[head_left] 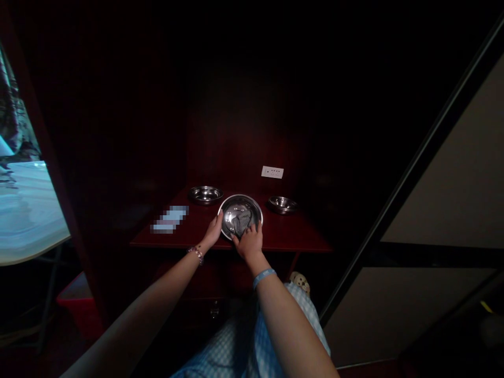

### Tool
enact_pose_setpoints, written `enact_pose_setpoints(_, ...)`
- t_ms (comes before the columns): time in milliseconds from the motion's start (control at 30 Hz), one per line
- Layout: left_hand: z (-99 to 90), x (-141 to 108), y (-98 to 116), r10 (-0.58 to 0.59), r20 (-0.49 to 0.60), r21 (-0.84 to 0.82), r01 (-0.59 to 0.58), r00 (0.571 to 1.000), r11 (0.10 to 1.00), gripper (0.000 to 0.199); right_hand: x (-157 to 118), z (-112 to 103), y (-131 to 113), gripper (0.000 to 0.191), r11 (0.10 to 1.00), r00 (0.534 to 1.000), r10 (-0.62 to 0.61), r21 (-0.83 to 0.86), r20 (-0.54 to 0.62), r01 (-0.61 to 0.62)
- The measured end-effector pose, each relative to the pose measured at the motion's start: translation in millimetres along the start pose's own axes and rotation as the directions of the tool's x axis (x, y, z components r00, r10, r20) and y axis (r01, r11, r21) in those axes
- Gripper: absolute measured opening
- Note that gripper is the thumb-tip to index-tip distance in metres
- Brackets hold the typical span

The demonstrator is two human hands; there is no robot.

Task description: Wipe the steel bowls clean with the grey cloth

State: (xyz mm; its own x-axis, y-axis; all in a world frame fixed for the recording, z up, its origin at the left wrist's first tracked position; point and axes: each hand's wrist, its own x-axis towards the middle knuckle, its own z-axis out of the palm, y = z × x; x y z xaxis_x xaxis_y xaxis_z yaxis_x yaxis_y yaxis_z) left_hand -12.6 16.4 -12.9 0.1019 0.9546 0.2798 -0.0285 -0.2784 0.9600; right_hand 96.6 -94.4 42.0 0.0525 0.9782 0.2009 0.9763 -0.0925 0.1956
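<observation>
A shiny metal bowl (pixel 230 208) is tilted toward me above the front part of the dark red shelf (pixel 291 239). My left hand (pixel 213 230) grips its left rim, fingers mostly hidden behind the wall. Inside the bowl lies a crumpled grey cloth (pixel 241 222). My right hand (pixel 251 242) reaches over the near right rim, its fingers bent onto the cloth and pressing it to the inner wall.
On the shelf, a metal bowl (pixel 205 195) sits back left and what looks like a small stack of metal bowls (pixel 282 205) right. A blurred-out flat item (pixel 170 219) lies left. A white socket (pixel 272 172) is on the back wall. Dark panels flank the shelf.
</observation>
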Motion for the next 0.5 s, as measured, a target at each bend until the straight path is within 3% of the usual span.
enact_pose_setpoints(100,0.1,0.9,-0.1,-0.020,-0.012,0.004,0.020,1.000,1.000,0.070,-0.9,-8.5,4.3,0.064,0.995,0.998,-0.014,0.100,-0.058,0.020)
enact_pose_setpoints(200,1.1,1.1,0.2,-0.030,-0.019,-0.026,0.030,0.999,0.999,0.070,-9.0,-30.9,9.1,0.050,0.967,0.989,-0.022,0.248,-0.146,0.058)
enact_pose_setpoints(300,2.4,0.9,1.3,-0.034,-0.005,-0.060,0.033,0.999,0.998,0.071,-21.8,-48.7,13.0,0.044,0.927,0.968,0.066,0.375,-0.241,0.030)
enact_pose_setpoints(400,2.4,-0.9,4.9,-0.043,-0.009,-0.083,0.042,0.999,0.996,0.072,-27.4,-47.6,15.8,0.043,0.918,0.942,0.071,0.391,-0.327,0.067)
enact_pose_setpoints(500,1.3,-4.2,10.7,-0.053,-0.024,-0.059,0.051,0.998,0.997,0.067,-20.7,-30.7,15.6,0.048,0.917,0.961,-0.028,0.375,-0.274,0.133)
